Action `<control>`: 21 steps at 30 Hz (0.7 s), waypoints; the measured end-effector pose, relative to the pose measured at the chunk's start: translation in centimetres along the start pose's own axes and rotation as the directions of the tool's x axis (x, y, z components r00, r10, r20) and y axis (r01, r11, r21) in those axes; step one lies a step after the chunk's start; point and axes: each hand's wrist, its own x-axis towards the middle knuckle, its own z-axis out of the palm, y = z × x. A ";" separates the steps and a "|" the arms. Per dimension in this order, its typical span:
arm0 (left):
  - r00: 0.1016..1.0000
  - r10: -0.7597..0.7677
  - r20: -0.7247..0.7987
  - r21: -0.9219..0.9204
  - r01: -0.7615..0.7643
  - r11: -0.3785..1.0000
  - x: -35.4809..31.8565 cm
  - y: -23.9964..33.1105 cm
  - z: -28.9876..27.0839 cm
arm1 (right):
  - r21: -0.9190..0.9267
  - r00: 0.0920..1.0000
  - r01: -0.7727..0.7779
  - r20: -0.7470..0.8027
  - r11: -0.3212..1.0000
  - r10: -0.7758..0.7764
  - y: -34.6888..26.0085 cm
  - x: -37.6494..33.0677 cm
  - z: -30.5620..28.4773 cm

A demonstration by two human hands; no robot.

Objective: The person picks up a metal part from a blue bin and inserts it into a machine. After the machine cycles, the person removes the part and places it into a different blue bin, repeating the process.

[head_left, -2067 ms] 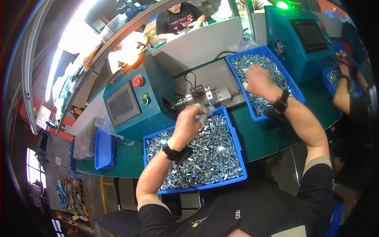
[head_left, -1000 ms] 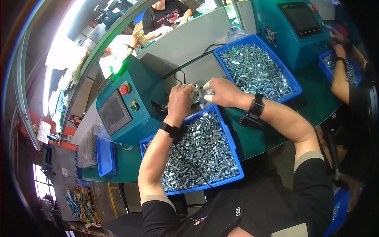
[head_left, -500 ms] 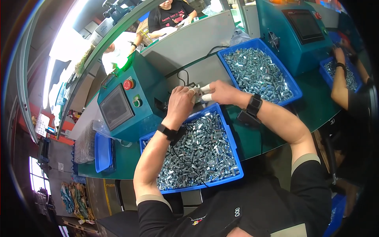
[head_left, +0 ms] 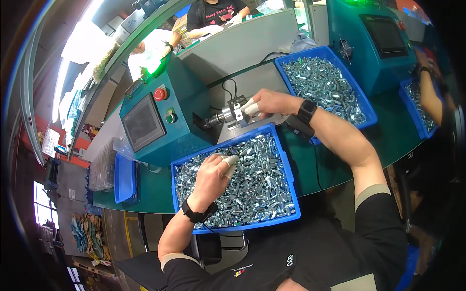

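Note:
My left hand point(head_left: 211, 178) is over a blue bin point(head_left: 290, 182) heaped with small, elongated, shiny metal pieces point(head_left: 257, 189). Its thumb and fingers, in pale finger cots, are pinched together; what they hold, if anything, I cannot make out. Beyond the bin, my right hand point(head_left: 274, 103) has its cot-covered fingers drawn together against the right side of a metal fixture point(head_left: 239, 114). Whether a piece sits between those fingers is hidden. A silver cylindrical shaft point(head_left: 221, 117) runs from the fixture to the teal machine point(head_left: 182, 116) on the left.
The machine carries a dark screen point(head_left: 143, 127), a red button point(head_left: 160, 94) and a green-ringed switch point(head_left: 171, 118). A second blue bin point(head_left: 366, 114) of metal pieces lies right. Another teal machine point(head_left: 361, 43) stands beyond. An empty-looking blue tray point(head_left: 124, 179) sits left. Two people work across the divider point(head_left: 242, 43).
My left hand has come away from the fixture and down over the near bin. My right hand stays at the fixture, now in plain sight. The far-right machine's lamp turned from orange to green.

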 end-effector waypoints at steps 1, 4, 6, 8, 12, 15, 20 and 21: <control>1.000 -0.014 0.017 -0.009 0.014 1.000 -0.1 0.0 0.1 | 0.002 1.000 -0.002 0.000 1.000 0.002 0.5 0.1 0.1; 0.999 -0.026 0.029 -0.027 0.027 0.999 -0.4 -0.4 0.4 | 0.061 0.985 0.173 -0.037 0.983 -0.170 1.0 0.4 1.2; 0.999 -0.032 0.039 -0.037 0.034 0.999 -0.4 -0.7 0.7 | 0.030 0.983 0.176 -0.048 0.984 -0.175 1.4 0.2 1.0; 0.995 -0.062 0.081 -0.031 0.065 0.997 0.1 -0.8 1.0 | -0.040 0.981 0.180 -0.069 0.983 -0.182 0.9 -0.6 1.3; 0.995 -0.050 0.087 -0.037 0.053 0.998 1.6 -1.1 1.9 | -0.026 0.978 0.185 -0.096 0.982 -0.187 1.0 -0.2 1.7; 0.995 -0.021 0.097 -0.033 0.024 0.999 3.1 -1.3 3.0 | -0.032 0.978 0.170 -0.116 0.985 -0.173 0.8 -0.4 1.8; 0.990 0.077 0.121 0.038 -0.082 0.996 5.9 -1.4 5.0 | -0.016 0.977 0.184 -0.106 0.983 -0.185 0.9 -0.3 2.0; 0.987 0.112 0.117 0.063 -0.120 0.991 6.4 -1.4 5.4 | -0.015 0.977 0.185 -0.108 0.983 -0.185 0.9 -0.3 2.0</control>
